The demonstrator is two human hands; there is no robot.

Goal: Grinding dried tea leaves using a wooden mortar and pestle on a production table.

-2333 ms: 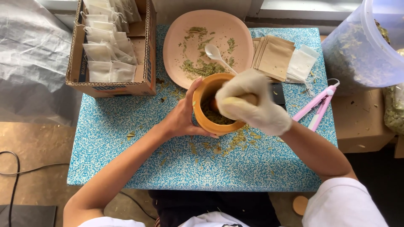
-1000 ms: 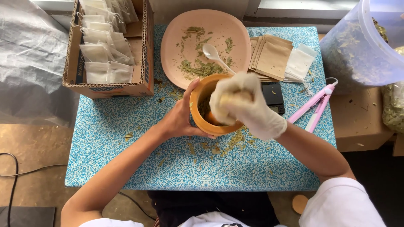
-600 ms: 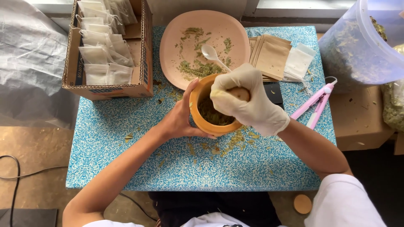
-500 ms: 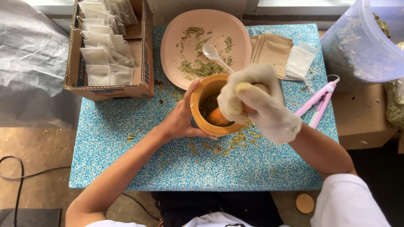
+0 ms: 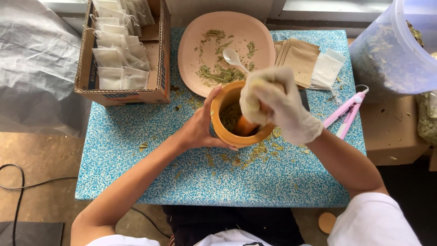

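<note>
Grinding step: mortar [image 5: 223, 130] cupped by left hand [image 5: 199, 127], pestle [image 5: 248, 125] fisted in gloved right hand [image 5: 273, 102]; firm downward presses needed next.

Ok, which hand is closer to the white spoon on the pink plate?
The right hand, gloved and gripping the pestle in the mortar, sits just below the white spoon. The bare left hand cups the mortar's far side, farther away.
</note>
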